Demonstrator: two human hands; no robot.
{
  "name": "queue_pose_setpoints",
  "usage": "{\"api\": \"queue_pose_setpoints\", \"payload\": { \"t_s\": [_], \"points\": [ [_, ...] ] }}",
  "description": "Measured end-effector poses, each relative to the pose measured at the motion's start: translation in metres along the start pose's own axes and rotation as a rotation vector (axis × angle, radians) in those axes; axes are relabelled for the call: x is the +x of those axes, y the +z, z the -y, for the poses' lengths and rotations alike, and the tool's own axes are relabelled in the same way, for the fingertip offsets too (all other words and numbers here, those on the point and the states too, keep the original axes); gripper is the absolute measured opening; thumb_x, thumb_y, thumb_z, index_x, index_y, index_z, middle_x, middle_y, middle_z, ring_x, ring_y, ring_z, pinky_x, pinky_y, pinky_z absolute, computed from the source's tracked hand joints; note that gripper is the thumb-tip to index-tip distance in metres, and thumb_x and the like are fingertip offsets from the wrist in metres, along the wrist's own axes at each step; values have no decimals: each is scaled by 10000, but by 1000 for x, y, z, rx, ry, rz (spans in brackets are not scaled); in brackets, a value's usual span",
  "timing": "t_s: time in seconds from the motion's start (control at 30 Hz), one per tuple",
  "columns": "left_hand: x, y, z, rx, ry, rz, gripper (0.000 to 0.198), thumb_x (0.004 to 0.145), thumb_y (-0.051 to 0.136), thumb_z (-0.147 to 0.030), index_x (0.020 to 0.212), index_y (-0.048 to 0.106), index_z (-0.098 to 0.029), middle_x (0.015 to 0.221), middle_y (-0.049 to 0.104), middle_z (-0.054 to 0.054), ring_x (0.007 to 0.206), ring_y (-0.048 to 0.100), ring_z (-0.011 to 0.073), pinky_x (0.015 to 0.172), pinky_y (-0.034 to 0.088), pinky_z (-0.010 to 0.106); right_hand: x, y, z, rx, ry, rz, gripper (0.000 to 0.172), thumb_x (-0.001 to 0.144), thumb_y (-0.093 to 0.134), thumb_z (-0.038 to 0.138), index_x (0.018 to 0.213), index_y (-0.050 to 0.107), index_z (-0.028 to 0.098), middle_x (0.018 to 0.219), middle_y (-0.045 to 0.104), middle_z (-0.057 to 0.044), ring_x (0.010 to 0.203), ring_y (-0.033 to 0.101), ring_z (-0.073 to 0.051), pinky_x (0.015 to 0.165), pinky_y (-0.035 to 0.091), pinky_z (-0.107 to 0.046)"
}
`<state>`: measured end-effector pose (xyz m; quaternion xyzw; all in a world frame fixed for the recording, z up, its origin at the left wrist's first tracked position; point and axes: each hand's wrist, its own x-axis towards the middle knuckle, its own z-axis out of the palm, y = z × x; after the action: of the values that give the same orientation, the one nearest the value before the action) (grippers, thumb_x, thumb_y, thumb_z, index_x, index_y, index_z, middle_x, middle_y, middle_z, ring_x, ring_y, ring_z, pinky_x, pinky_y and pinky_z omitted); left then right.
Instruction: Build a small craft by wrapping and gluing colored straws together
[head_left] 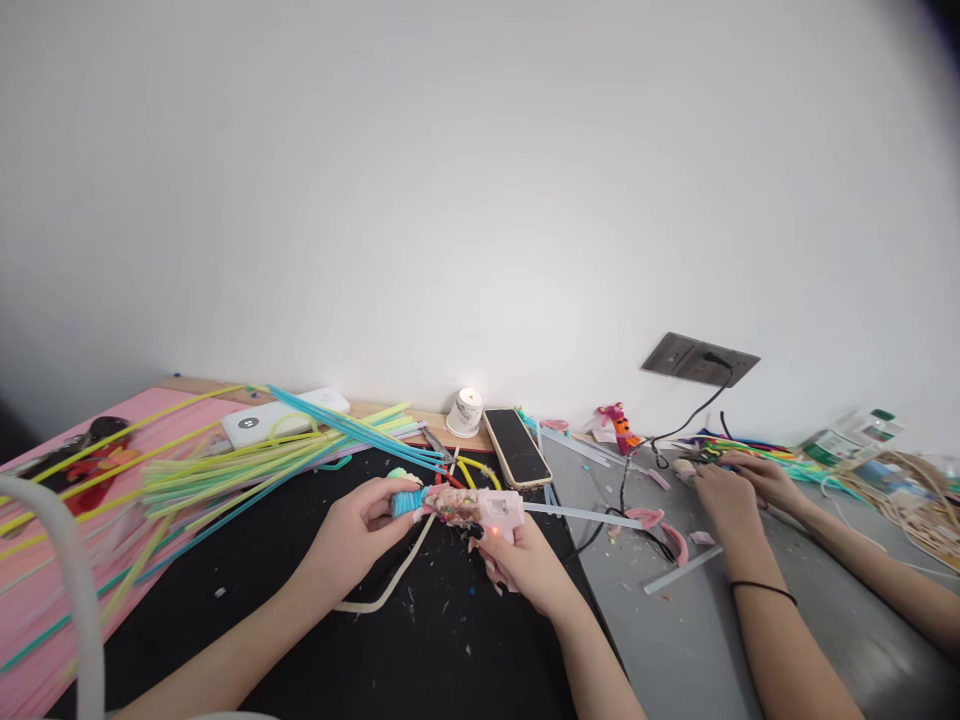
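Observation:
My left hand (358, 535) is closed around a small figure wound in blue pipe cleaner (407, 503), with a pale green tuft (405, 476) behind it. My right hand (529, 565) grips a pink hot glue gun (502, 510), its front end crusted with glue and colored bits. The gun's nozzle points left and meets the blue winding; the exact contact is hidden. A clear glue stick (581, 513) sticks out of its back. Yellow pipe cleaners (474, 468) and a cream strand (397, 585) lie close to both hands.
Many pipe cleaners (225, 470) spread across the left side near a white power bank (285, 415). A paper cup (466, 412) and phone (517, 447) stand by the wall. At right, another person's hands (731, 500) work near a wall socket (701, 358) with a plugged black cable.

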<state>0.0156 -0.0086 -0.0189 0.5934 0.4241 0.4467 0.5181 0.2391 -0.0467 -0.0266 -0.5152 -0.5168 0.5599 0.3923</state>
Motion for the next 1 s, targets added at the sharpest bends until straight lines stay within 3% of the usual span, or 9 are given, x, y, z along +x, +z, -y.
{"api": "queue_pose_setpoints", "payload": {
  "t_s": [0.33,1.0],
  "points": [
    [-1,0,-2,-7,-6,-1,326,718,681,-344,982,648,-156,1079,728,97,1005,693,278,918,555,402,1,-2,-6,-18,-15,-19,159,792,599,335,774,541,189,468,412,88,350,328,-62,348,266,-184],
    [-1,0,-2,-32,-5,12,323,730,685,-333,995,648,-153,1115,718,105,1032,682,284,949,535,422,2,-2,-7,-46,-1,-58,213,788,587,353,668,513,193,439,405,82,332,335,-64,335,271,-187]
  ]
}}
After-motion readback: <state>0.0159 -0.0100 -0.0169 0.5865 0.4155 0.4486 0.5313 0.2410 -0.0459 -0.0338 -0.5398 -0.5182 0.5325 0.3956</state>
